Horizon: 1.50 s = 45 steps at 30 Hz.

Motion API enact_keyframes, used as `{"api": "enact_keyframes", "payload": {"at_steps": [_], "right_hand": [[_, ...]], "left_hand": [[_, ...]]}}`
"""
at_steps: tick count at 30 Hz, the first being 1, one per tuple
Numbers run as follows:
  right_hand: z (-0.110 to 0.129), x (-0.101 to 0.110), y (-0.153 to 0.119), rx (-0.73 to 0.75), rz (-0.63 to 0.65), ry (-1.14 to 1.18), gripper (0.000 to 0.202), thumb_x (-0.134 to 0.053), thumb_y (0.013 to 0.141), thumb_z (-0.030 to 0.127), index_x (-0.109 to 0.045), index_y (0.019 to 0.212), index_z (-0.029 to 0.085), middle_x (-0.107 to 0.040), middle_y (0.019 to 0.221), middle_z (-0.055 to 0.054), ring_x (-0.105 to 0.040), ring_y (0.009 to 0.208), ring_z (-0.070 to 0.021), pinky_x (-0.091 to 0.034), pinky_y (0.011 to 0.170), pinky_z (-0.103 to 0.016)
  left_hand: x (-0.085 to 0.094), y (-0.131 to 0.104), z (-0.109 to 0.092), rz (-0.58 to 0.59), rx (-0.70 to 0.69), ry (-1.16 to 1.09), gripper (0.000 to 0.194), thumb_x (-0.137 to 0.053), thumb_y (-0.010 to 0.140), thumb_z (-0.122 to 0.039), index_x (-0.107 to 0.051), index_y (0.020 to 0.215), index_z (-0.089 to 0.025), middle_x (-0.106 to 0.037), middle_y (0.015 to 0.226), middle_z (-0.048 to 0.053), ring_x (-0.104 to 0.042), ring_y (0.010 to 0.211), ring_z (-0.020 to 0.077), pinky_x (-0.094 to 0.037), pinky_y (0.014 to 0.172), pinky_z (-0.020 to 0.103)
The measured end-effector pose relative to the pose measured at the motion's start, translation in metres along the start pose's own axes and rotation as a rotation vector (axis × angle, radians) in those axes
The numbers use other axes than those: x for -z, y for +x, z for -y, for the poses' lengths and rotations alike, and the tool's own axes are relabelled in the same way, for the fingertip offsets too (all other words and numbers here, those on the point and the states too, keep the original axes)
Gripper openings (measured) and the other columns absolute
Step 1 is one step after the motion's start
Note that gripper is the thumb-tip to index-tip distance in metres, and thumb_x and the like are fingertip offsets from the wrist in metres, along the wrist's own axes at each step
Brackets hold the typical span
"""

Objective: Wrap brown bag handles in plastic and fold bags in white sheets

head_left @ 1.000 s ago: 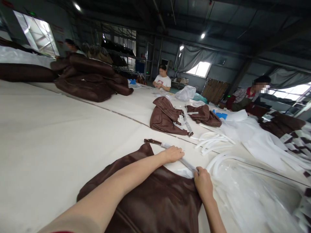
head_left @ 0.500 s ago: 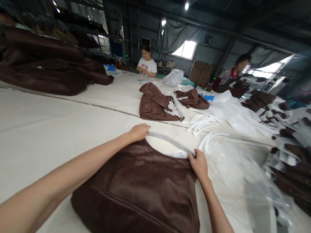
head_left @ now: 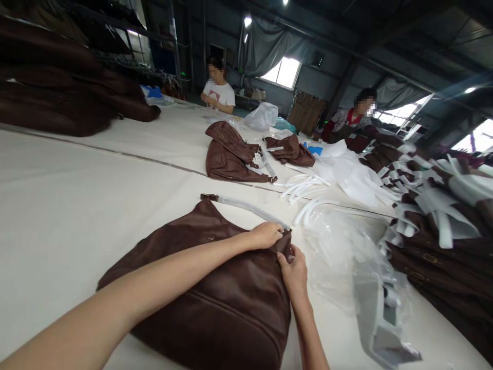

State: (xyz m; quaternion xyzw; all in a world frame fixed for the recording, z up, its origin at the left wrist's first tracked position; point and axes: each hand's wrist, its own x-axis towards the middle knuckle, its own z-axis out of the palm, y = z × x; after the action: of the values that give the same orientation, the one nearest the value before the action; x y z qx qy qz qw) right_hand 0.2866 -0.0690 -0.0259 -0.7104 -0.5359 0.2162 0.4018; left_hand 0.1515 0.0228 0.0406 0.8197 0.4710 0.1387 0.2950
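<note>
A dark brown leather handbag (head_left: 231,288) lies flat on the pale table before me. Its strap (head_left: 246,205), wrapped in clear or whitish film, arches beyond the opening. My left hand (head_left: 266,235) reaches across the bag and grips its top right corner, close to the strap's end. Just below, my right hand (head_left: 295,264) pinches the bag's right edge, thumb on the leather. Both hands are closed on that corner. What lies between the fingertips is partly hidden.
Smaller brown bags (head_left: 234,154) lie farther back, beside white foam tubes (head_left: 304,187). Clear plastic (head_left: 331,252) and a grey tape dispenser-like object (head_left: 385,324) sit at right. Brown bags are piled right (head_left: 450,267) and far left (head_left: 57,92). Two people work across the table.
My left hand has left the strap's left end and crossed to the bag's right corner. My right hand stays at that side, slightly lower on the edge. The view has turned rightward.
</note>
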Motion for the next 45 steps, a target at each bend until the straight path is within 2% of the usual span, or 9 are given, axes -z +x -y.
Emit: {"api": "enact_keyframes", "payload": {"at_steps": [5, 9, 15, 18, 22, 27, 31, 38, 45], "right_hand": [[-0.002, -0.01, -0.024, 0.168, -0.058, 0.055, 0.036, -0.048, 0.083, 0.028, -0.063, 0.113, 0.014, -0.063, 0.1, -0.013, -0.062, 0.089, -0.0252, -0.05, 0.083, -0.039], [-0.006, -0.006, -0.026, 0.175, -0.023, 0.131, 0.029, -0.049, 0.084, 0.032, -0.068, 0.1, 0.017, -0.066, 0.093, -0.01, -0.062, 0.081, -0.0217, -0.05, 0.079, -0.035], [0.001, 0.022, 0.051, 0.1, 0.01, -0.005, 0.04, -0.04, 0.088, 0.042, -0.069, 0.094, 0.016, -0.07, 0.096, -0.011, -0.062, 0.092, -0.0232, -0.046, 0.087, -0.035], [0.016, 0.018, 0.1, 0.113, 0.186, -0.074, 0.027, -0.05, 0.082, 0.035, -0.071, 0.086, 0.019, -0.071, 0.088, -0.006, -0.062, 0.087, -0.021, -0.045, 0.086, -0.033], [0.036, 0.002, 0.146, 0.071, 0.496, -0.14, 0.01, -0.066, 0.072, 0.028, -0.068, 0.069, 0.019, -0.065, 0.065, 0.001, -0.058, 0.066, -0.0147, -0.044, 0.066, -0.025], [0.051, -0.008, 0.176, -0.031, 0.822, -0.158, 0.021, -0.076, 0.063, 0.032, -0.062, 0.056, 0.017, -0.049, 0.044, 0.005, -0.041, 0.043, -0.0088, -0.031, 0.045, -0.022], [0.056, -0.013, 0.186, -0.085, 0.972, -0.138, 0.025, -0.078, 0.054, 0.024, -0.055, 0.048, 0.018, -0.043, 0.038, 0.007, -0.034, 0.039, -0.007, -0.023, 0.04, -0.021], [0.058, -0.007, 0.193, -0.091, 0.929, 0.071, 0.019, -0.07, 0.054, 0.017, -0.051, 0.053, 0.018, -0.052, 0.045, 0.006, -0.042, 0.044, -0.0077, -0.026, 0.041, -0.018], [0.062, 0.009, 0.19, -0.143, 0.786, 0.35, 0.038, -0.081, 0.056, 0.034, -0.051, 0.076, 0.021, -0.056, 0.051, 0.006, -0.044, 0.042, -0.0077, -0.028, 0.039, -0.017]], "left_hand": [[-0.021, 0.0, -0.006, -0.045, 0.119, 0.019, 0.033, -0.048, 0.089, -0.044, -0.067, 0.106, -0.022, -0.072, 0.106, 0.007, -0.065, 0.103, 0.0264, -0.05, 0.087, 0.035], [-0.028, -0.005, -0.008, -0.095, 0.138, 0.086, 0.04, -0.054, 0.086, -0.051, -0.065, 0.109, -0.021, -0.066, 0.117, 0.011, -0.057, 0.114, 0.0328, -0.046, 0.095, 0.045], [-0.037, -0.005, -0.003, -0.119, 0.076, 0.142, 0.038, -0.065, 0.081, -0.043, -0.065, 0.111, -0.02, -0.061, 0.125, 0.013, -0.048, 0.125, 0.0336, -0.038, 0.106, 0.047], [-0.039, -0.006, 0.001, -0.104, 0.07, 0.135, 0.037, -0.065, 0.082, -0.041, -0.065, 0.112, -0.018, -0.064, 0.121, 0.014, -0.051, 0.121, 0.0338, -0.04, 0.104, 0.047], [-0.039, -0.007, 0.003, -0.103, 0.063, 0.127, 0.034, -0.064, 0.082, -0.038, -0.064, 0.111, -0.02, -0.065, 0.118, 0.012, -0.054, 0.118, 0.0336, -0.041, 0.102, 0.046], [-0.039, -0.006, 0.007, -0.103, 0.053, 0.125, 0.032, -0.064, 0.083, -0.037, -0.064, 0.109, -0.017, -0.066, 0.115, 0.014, -0.055, 0.116, 0.0338, -0.042, 0.1, 0.045], [-0.04, -0.005, 0.01, -0.102, 0.046, 0.108, 0.028, -0.062, 0.085, -0.036, -0.063, 0.107, -0.018, -0.065, 0.115, 0.013, -0.055, 0.115, 0.0323, -0.042, 0.099, 0.044], [-0.039, -0.005, 0.01, -0.149, 0.043, 0.013, 0.021, -0.06, 0.087, -0.033, -0.058, 0.103, -0.02, -0.066, 0.111, 0.009, -0.057, 0.111, 0.0279, -0.042, 0.099, 0.04], [-0.029, 0.003, 0.007, -0.198, 0.122, -0.21, 0.054, -0.054, 0.088, -0.052, -0.046, 0.13, -0.019, -0.063, 0.117, 0.012, -0.059, 0.112, 0.0292, -0.044, 0.097, 0.042]]}}
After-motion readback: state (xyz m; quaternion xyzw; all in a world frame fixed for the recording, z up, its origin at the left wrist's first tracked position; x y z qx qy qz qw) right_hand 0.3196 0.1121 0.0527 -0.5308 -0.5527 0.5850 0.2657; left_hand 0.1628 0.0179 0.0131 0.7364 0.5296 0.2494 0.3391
